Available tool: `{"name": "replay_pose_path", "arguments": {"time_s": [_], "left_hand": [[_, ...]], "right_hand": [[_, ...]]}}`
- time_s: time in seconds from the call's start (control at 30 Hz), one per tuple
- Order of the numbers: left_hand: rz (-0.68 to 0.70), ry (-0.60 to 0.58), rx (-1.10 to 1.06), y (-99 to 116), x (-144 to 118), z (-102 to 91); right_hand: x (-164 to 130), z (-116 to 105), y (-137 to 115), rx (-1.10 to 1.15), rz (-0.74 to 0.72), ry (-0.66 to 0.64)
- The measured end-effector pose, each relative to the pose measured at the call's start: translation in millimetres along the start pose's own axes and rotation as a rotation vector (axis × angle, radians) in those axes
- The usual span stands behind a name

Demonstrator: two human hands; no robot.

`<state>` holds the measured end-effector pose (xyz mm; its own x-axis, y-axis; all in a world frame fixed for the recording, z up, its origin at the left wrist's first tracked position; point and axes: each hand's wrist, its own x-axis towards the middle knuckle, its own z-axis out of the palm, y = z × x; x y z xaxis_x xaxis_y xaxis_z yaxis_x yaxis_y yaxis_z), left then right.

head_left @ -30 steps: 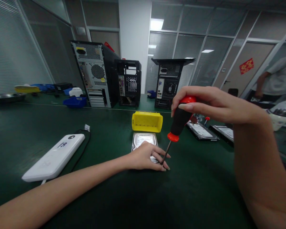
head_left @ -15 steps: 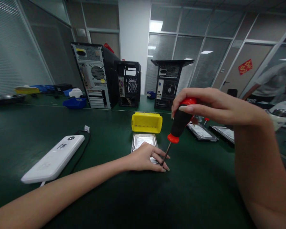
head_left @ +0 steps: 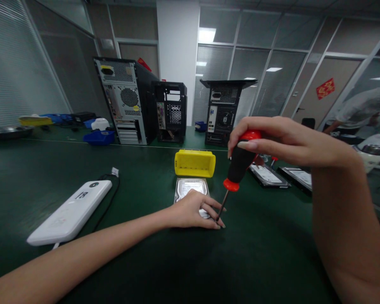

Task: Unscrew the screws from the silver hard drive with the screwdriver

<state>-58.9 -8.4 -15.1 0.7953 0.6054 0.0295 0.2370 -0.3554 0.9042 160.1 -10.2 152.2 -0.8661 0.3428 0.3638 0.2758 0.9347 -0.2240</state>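
A silver hard drive (head_left: 190, 184) lies on the green table, partly hidden beneath my left hand (head_left: 193, 210). That hand holds it at its near right side, with finger and thumb tips reaching past its right edge. My right hand (head_left: 272, 137) is closed round the black and red handle of a screwdriver (head_left: 240, 164). The shaft slants down to the left, its tip between my left thumb and fingers at the drive's near right corner. Whatever the tip touches is too small to make out.
A yellow bin (head_left: 195, 164) stands just behind the drive. More hard drives (head_left: 268, 175) lie to the right. A white power bank (head_left: 71, 211) with a cable is at left. Computer cases (head_left: 126, 101) line the back. A person (head_left: 354, 109) bends at far right.
The screwdriver's shaft and tip have shifted very slightly right and down. Both hands keep nearly the same pose. The person at far right has moved a little.
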Motion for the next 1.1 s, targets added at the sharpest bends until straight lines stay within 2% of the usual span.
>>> {"name": "replay_pose_path", "arguments": {"time_s": [0.63,0.9,1.1], "left_hand": [[0.009,-0.009,-0.019,-3,1,0.2],[0.027,-0.009,0.008,-2,1,-0.8],[0.081,-0.037,0.083,0,-2,-9.2]], "right_hand": [[4,2,-2,0.014,0.004,-0.021],[3,3,-3,-0.003,0.007,0.015],[3,2,-3,-0.008,0.016,0.0]]}}
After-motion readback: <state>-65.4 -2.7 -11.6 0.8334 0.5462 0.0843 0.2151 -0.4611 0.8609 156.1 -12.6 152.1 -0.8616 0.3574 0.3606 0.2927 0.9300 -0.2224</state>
